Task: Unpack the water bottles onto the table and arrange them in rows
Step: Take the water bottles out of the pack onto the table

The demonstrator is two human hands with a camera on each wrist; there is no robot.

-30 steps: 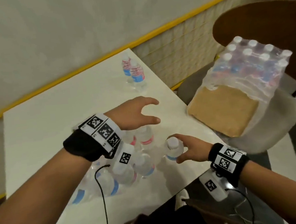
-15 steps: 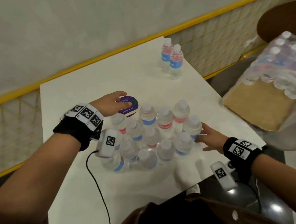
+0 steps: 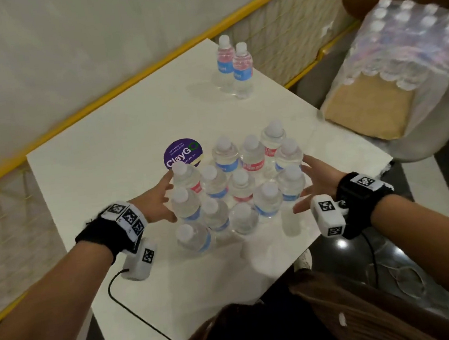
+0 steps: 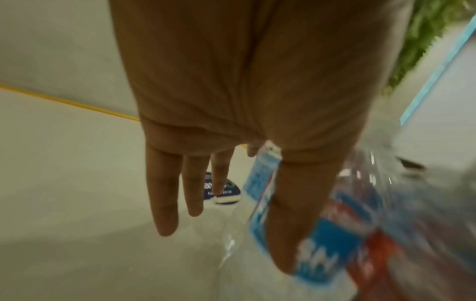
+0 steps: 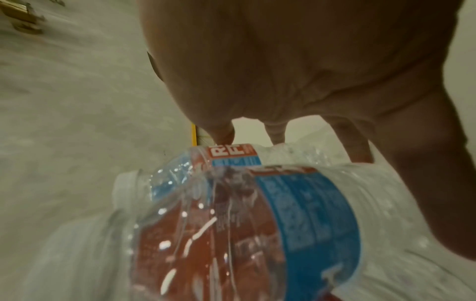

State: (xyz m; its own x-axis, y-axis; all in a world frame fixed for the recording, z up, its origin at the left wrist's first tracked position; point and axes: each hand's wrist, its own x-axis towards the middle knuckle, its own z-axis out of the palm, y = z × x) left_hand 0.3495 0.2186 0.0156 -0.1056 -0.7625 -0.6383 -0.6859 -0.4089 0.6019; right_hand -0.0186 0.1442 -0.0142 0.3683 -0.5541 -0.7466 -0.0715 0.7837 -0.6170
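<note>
Hands flank a tight cluster of water bottles (image 3: 236, 185) standing upright at the centre of the frame, on a white table (image 3: 119, 131). At centre left, the left hand (image 3: 160, 201) has its fingers straight and spread, pressed against the cluster's left side; at centre right, the right hand (image 3: 316, 185) is likewise spread flat against the right side, gripping nothing. Two more bottles (image 3: 234, 63) stand touching each other near the table's far corner, upper centre, well apart from the cluster. A round purple sticker (image 3: 182, 152) (reading "ClayGo") lies just behind the cluster. In the upper right, a shrink-wrapped pack of bottles (image 3: 409, 39) rests on a chair (image 3: 423, 143) beside the table.
</note>
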